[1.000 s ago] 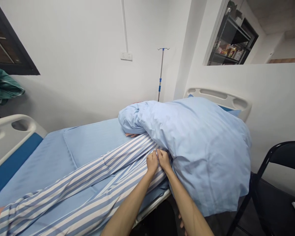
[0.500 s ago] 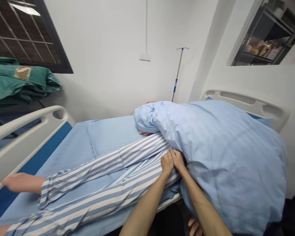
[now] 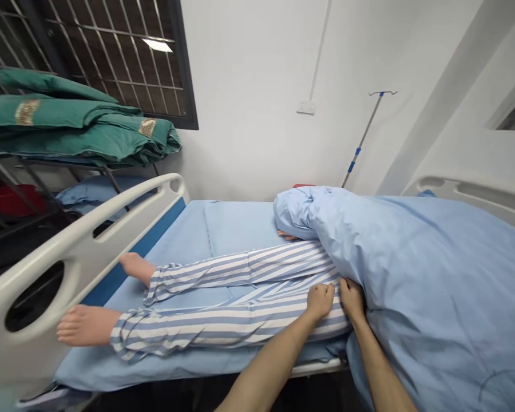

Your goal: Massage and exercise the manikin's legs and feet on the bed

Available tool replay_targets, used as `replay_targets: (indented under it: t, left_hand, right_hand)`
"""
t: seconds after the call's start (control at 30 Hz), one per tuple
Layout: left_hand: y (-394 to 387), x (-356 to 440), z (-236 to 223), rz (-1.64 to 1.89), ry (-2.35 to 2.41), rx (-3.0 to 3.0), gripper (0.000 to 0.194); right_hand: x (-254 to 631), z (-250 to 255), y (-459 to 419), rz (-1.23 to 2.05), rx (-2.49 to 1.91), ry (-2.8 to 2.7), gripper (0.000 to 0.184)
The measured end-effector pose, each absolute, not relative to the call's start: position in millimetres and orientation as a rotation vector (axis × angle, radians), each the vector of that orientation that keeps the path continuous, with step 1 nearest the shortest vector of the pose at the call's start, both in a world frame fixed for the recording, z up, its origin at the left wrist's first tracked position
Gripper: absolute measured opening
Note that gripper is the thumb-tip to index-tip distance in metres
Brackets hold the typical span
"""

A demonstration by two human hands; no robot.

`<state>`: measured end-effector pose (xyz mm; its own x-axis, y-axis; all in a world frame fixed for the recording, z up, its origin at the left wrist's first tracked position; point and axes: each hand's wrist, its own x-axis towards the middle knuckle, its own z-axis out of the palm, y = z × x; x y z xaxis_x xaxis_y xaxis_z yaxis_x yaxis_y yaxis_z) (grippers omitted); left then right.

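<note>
A figure in blue-and-white striped trousers (image 3: 240,272) lies on a hospital bed, bare feet (image 3: 86,325) towards the white footboard (image 3: 68,240). A light blue blanket (image 3: 433,269) is bunched over its upper body. My left hand (image 3: 320,300) is closed, pinching the striped cloth at the waist. Touching it on the right, my right hand (image 3: 352,297) is closed on the same cloth, right at the blanket's edge. One hand of the figure (image 3: 287,235) peeks out from under the blanket on the far side.
The blue bed sheet (image 3: 236,226) runs to a white wall. A drip stand (image 3: 364,137) rises behind the bed, and the headboard (image 3: 476,191) is at the right. Folded green cloths (image 3: 81,126) lie on a rack at the left, below a barred window (image 3: 124,57).
My view has swung left, bringing the feet, footboard and green cloths into sight. Both hands have stayed together, closed on the striped cloth at the waist.
</note>
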<state>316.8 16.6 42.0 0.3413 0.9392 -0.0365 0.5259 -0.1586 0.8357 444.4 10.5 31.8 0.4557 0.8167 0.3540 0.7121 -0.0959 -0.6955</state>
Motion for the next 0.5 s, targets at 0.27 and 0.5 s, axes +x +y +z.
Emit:
replay_targets:
  t: [0.27, 0.5]
  left_hand:
    - [22.3, 122.7, 24.4, 0.722, 1.442, 1.582, 0.045]
    - [27.6, -39.8, 22.8, 0.859, 1.636, 1.211, 0.036]
  right_hand:
    - [443.0, 31.5, 6.2, 0.205, -2.057, -1.451, 0.037]
    - [393.3, 40.8, 26.1, 0.175, -2.354, -1.751, 0.024]
